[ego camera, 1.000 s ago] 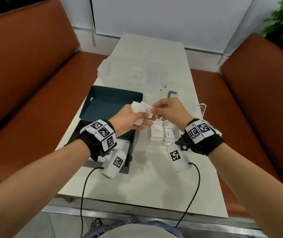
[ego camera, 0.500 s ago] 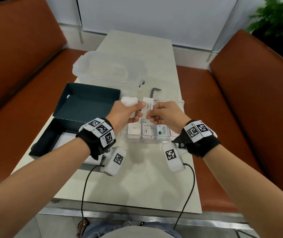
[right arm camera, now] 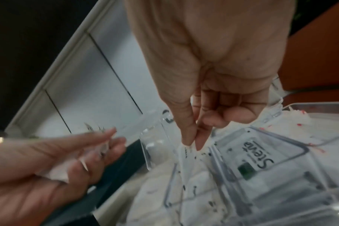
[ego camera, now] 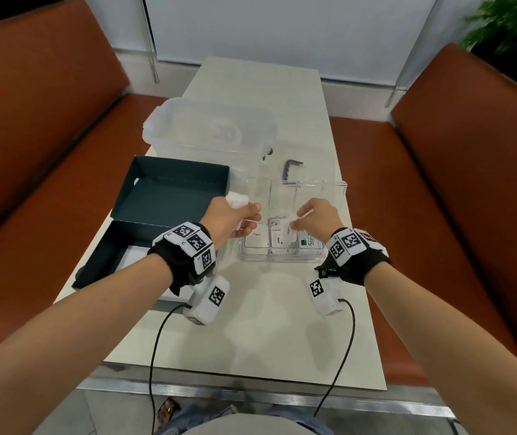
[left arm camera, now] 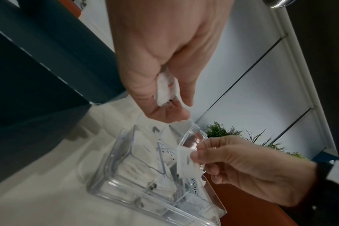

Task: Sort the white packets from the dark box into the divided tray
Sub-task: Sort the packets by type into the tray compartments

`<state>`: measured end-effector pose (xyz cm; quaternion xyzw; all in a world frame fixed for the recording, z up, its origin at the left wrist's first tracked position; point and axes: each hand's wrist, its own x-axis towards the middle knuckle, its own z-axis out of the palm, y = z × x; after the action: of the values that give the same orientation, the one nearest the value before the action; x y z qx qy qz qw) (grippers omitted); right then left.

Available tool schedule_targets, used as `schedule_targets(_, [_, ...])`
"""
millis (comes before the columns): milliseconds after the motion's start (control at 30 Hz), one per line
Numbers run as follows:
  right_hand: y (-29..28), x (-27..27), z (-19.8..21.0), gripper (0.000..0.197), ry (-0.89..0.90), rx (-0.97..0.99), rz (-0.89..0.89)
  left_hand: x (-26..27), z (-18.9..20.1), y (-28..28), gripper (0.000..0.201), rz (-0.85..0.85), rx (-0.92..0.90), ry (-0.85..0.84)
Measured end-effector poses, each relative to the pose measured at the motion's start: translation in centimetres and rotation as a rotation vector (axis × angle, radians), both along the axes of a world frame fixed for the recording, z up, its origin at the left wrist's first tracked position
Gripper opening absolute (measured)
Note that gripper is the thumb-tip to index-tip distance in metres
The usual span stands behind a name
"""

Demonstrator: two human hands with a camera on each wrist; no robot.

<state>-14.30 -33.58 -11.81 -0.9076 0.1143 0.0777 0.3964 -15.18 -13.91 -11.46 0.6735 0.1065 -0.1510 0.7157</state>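
Observation:
My left hand (ego camera: 250, 218) grips a small bundle of white packets (ego camera: 236, 199) just left of the clear divided tray (ego camera: 282, 257). In the left wrist view the bundle (left arm camera: 165, 90) sits between thumb and fingers. My right hand (ego camera: 296, 219) pinches a single white packet (ego camera: 285, 229) between thumb and forefinger, low over the tray's middle compartment (right arm camera: 186, 151). Packets lie in the front compartments, among them a Stevia one (right arm camera: 255, 162) on the right. The dark box (ego camera: 169, 196) stands open to the left of the tray.
A clear lidded plastic tub (ego camera: 210, 130) stands behind the box and tray. A dark metal bracket (ego camera: 291, 167) lies just beyond the tray. Orange benches (ego camera: 31, 152) flank the narrow table. Wrist-camera cables hang over the near table edge (ego camera: 250, 381).
My right hand has taken one packet away from the bundle in my left hand and brought it down over the tray's middle compartment. The left hand has stayed beside the tray with its bundle.

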Motion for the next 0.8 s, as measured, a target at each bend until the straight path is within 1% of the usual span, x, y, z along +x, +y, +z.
schedule_targets(67, [0.6,0.1,-0.6,0.017,-0.003,-0.082,0.051,-0.1,-0.1,0.6,0.032,0.002,0.01,0.003])
schedule_targets(200, [1.8,0.6,-1.3,0.01,0.016,-0.158,0.083,-0.3,-0.3,1.3,0.029,0.002,0.031,0.002])
schedule_targets(267, [2.0,0.7,-1.7,0.012,0.048,-0.185,0.101,-0.3,-0.2,1.3,0.027,0.01,0.032,0.006])
schedule_targets(367, [2.4,0.9,-2.2,0.01,0.064,-0.224,0.116,-0.3,0.2,0.9,0.025,0.02,0.028,0.025])
schedule_targets(567, [3.1,0.5,-3.0,0.012,0.03,-0.357,0.155,-0.2,0.5,0.4,0.027,0.03,0.006,0.054])
schedule_targets(667, [3.3,0.3,-3.4,0.013,-0.001,-0.452,0.219,-0.2,0.5,0.2,0.033,0.029,-0.017,0.077])
schedule_targets(800, [3.4,-0.2,-3.8,0.016,-0.059,-0.553,0.308,-0.2,0.8,0.0,0.053,0.008,-0.135,0.151])
